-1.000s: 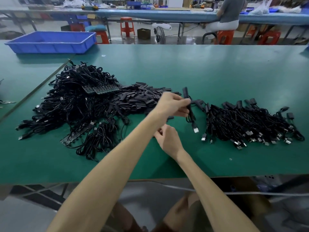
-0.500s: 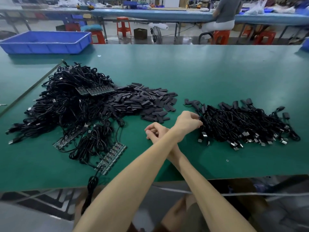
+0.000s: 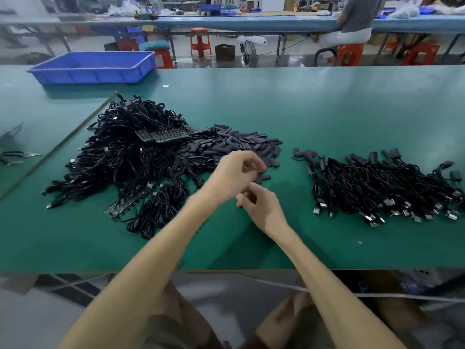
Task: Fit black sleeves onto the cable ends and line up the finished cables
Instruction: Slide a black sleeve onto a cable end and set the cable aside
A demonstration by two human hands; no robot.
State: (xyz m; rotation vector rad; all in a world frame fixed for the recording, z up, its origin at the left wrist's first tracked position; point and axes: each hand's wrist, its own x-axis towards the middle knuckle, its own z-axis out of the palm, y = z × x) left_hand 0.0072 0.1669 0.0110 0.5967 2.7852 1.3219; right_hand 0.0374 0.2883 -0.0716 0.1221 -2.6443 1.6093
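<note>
**Head view.** The green table (image 3: 327,109) carries three groups in working order from left to right. At the left is a tangled heap of unsleeved cables (image 3: 120,162). In the middle is a loose pile of black sleeves (image 3: 226,144). At the right are the finished cables (image 3: 382,187), laid roughly parallel with sleeved ends far and plugs near. This layout probably keeps both supplies within reach and the output separate.

The left hand (image 3: 236,172) hovers over the near edge of the sleeve pile, fingers curled. The right hand (image 3: 263,207) is just nearer, fingers also curled.

Both hands are blurred, so it cannot be told whether either one pinches a sleeve. A dark spot at the right fingertips may be a sleeve or a shadow.

Circuit-board strips (image 3: 163,136) lie on the heap. The wall of the blue tray (image 3: 93,69), far left, hides its contents. A tool (image 3: 20,155) at the left edge is too blurred to identify.
</note>
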